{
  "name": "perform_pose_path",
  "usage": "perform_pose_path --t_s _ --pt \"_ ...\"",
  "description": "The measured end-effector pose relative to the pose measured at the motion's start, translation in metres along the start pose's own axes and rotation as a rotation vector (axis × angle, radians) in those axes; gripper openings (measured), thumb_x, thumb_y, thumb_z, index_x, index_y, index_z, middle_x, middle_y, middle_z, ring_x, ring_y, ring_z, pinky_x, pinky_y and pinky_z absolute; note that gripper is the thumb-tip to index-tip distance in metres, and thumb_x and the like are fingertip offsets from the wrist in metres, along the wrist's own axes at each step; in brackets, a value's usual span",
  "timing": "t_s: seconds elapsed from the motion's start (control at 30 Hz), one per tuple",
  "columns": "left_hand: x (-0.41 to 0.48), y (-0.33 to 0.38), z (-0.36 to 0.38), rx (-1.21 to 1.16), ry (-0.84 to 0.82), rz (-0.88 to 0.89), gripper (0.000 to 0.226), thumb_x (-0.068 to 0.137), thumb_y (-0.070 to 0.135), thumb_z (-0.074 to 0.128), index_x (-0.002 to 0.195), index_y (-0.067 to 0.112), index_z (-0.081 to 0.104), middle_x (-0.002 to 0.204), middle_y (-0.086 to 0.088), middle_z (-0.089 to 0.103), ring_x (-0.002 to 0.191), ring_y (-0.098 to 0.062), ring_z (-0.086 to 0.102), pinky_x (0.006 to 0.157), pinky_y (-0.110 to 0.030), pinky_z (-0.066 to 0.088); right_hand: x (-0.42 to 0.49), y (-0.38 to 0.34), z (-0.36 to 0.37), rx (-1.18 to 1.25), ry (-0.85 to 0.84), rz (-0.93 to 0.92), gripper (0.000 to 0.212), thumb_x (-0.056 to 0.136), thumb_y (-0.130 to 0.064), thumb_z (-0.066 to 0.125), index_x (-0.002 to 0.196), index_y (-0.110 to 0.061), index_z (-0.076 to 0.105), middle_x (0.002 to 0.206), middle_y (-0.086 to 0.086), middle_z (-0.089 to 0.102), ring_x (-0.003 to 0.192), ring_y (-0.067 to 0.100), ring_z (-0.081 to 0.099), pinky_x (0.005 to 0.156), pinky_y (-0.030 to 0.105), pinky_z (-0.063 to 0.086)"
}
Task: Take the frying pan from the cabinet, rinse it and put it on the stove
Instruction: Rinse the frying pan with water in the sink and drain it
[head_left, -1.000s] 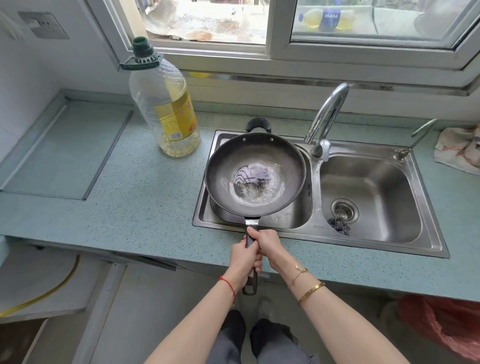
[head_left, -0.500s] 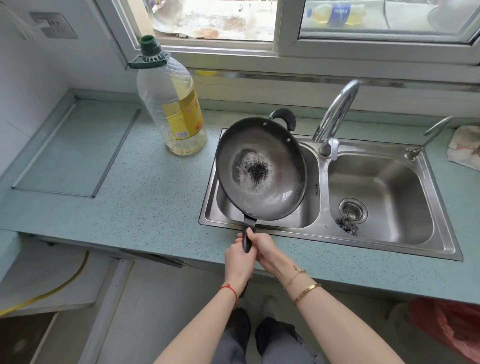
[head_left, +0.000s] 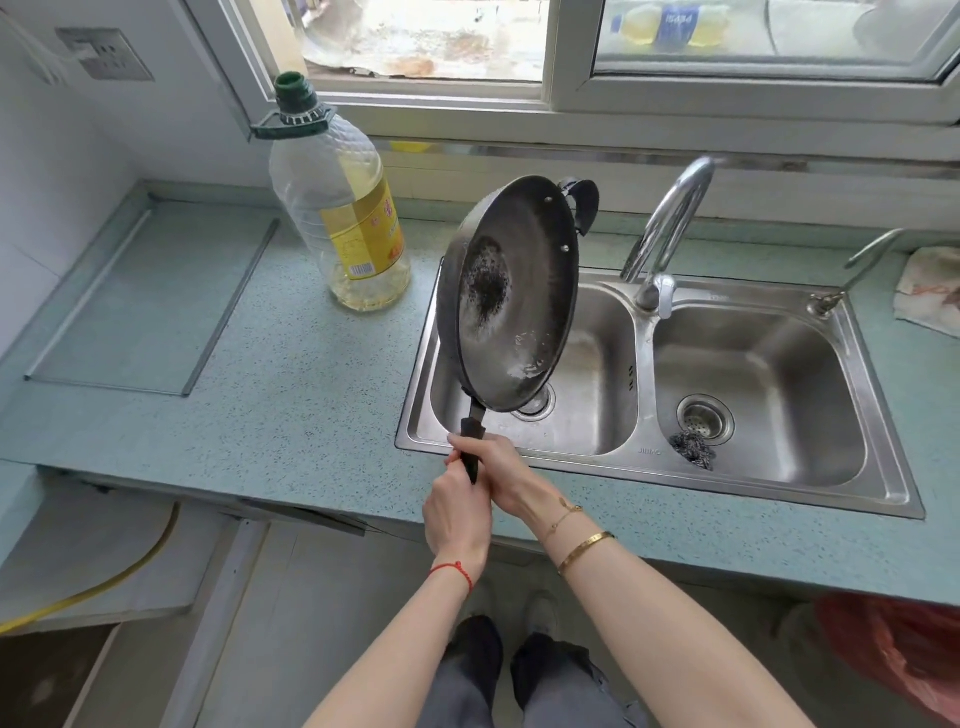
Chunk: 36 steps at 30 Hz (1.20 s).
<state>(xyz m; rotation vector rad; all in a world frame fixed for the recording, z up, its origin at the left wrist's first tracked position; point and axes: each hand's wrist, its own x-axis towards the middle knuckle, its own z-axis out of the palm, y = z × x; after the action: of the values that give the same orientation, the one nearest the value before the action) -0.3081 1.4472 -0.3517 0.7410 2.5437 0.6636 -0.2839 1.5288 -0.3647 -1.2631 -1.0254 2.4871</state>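
Observation:
The dark frying pan (head_left: 514, 296) is tilted steeply on its side over the left basin of the steel double sink (head_left: 644, 457), its inside facing right. A little water pools at its lower rim, and a black patch marks its centre. My left hand (head_left: 457, 514) and my right hand (head_left: 498, 467) both grip its black handle at the counter's front edge. The chrome tap (head_left: 670, 223) arches behind the pan; I see no water running from it.
A large oil bottle (head_left: 337, 208) stands on the counter left of the sink. A recessed rectangular area (head_left: 145, 296) lies at far left. A steel scourer (head_left: 693, 449) sits in the right basin. A cloth (head_left: 930, 291) lies at far right.
The pan went from lying level over the left basin to tilted steeply up on its edge. Both hands kept hold of the handle, and the water ran toward the lower rim.

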Motion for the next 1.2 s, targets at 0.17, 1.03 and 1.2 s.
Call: perform_pose_path --t_s 0.17,1.03,1.2 --pt "-0.002 -0.006 -0.006 0.096 0.055 -0.006 0.039 0.102 0.036 0.041 0.130 0.011 0.053 0.098 -0.017 0.073 0.094 -0.040 0.068 0.076 -0.043 0.049 -0.002 -0.004 0.007 0.104 -0.135 0.044 0.008 0.092 -0.004 0.062 0.089 -0.010 0.058 0.064 0.001 0.061 0.075 0.015 0.062 0.081 0.027 0.048" --pt "-0.013 -0.012 0.002 -0.365 -0.071 -0.171 0.029 0.082 0.031 0.055 0.104 0.016 0.065 0.097 -0.008 0.073 0.097 -0.032 0.066 0.084 -0.042 0.050 0.007 0.010 0.010 -0.079 -0.065 0.078 0.049 0.095 -0.026 0.063 0.054 -0.020 0.038 0.044 -0.003 0.035 0.062 0.014 0.060 0.067 0.026 0.043" --pt "-0.004 -0.019 0.001 -0.532 -0.307 -0.135 0.017 0.086 0.029 0.057 0.100 0.020 0.054 0.065 -0.001 0.058 0.054 -0.018 0.056 0.054 -0.037 0.047 0.009 0.008 -0.001 -0.029 -0.081 0.126 0.047 0.095 -0.018 0.055 0.051 -0.020 0.038 0.044 -0.005 0.034 0.061 0.012 0.054 0.066 0.026 0.039"
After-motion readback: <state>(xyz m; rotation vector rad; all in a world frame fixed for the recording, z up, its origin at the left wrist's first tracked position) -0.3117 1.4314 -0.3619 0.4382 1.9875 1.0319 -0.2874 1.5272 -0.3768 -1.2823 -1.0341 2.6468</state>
